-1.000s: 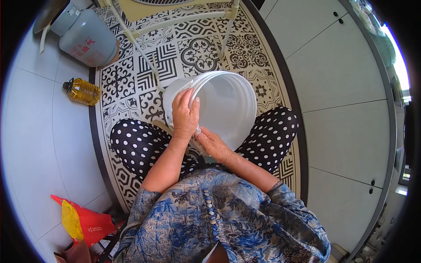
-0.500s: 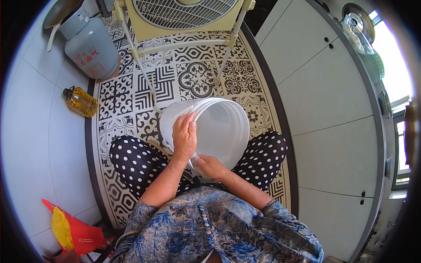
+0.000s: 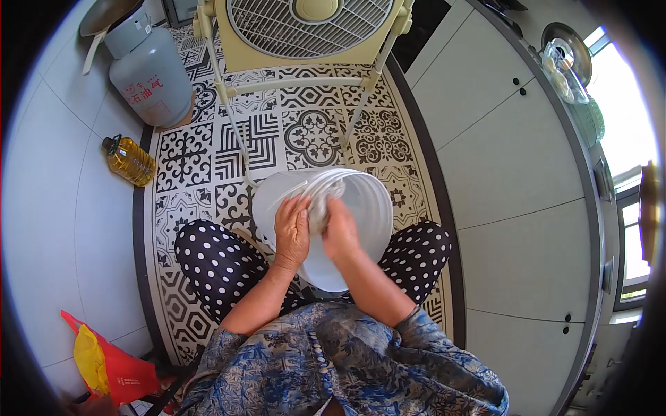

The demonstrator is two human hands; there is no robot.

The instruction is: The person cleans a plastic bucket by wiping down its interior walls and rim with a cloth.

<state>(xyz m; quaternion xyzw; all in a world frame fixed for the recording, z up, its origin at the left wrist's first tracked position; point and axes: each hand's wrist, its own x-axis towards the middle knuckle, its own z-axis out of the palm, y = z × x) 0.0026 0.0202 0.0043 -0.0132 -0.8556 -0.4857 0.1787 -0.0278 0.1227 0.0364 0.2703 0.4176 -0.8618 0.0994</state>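
Nearest, between dotted knees [image 3: 216,262], I see the left hand [image 3: 293,234] clamped on the rim of a tilted white bucket [image 3: 275,191]; the right hand [image 3: 340,227], blurred, grips a pale cloth [image 3: 319,213] at its mouth. Beyond stands a fan [image 3: 309,43].

The single head-worn view looks from above and behind the left hand [image 3: 292,234] and right hand [image 3: 340,229], facing forward and steeply down, so both fall near its middle. It is near enough to take in the patterned shirt [image 3: 277,371] on the hands' near side, while its wide, dark-rimmed, curving field stretches to the fan [image 3: 277,35] beyond them, the wall [image 3: 59,208] off to their left and the cabinets [image 3: 520,177] off to their right.
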